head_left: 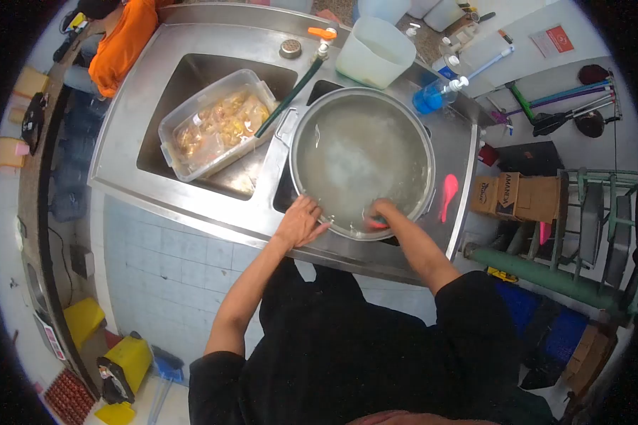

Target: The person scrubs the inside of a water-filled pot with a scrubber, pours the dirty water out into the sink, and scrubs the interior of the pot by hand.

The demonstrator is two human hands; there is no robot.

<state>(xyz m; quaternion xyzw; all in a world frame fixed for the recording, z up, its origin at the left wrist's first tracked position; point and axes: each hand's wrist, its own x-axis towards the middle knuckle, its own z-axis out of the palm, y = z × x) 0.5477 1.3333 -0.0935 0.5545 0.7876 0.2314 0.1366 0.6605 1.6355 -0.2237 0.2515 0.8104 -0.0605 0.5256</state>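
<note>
A large round metal pot (361, 152), holding cloudy greyish water, sits over the right-hand basin of the steel sink. My left hand (301, 223) grips its near left rim, fingers over the edge. Inside the pot, near the front wall, my right hand (383, 211) is closed around a small red and green thing (376, 223), mostly hidden by the fingers and too small to name. Right of the pot, a pink spoon (449, 197) lies on the steel counter.
In the left basin stands a clear plastic tub (216, 166) with bagged yellowish food. A dark green hose (290, 99) runs from the orange-handled tap (323, 35). Behind are a translucent container (377, 53) and a blue pump bottle (432, 98). A person in orange (124, 46) is at upper left.
</note>
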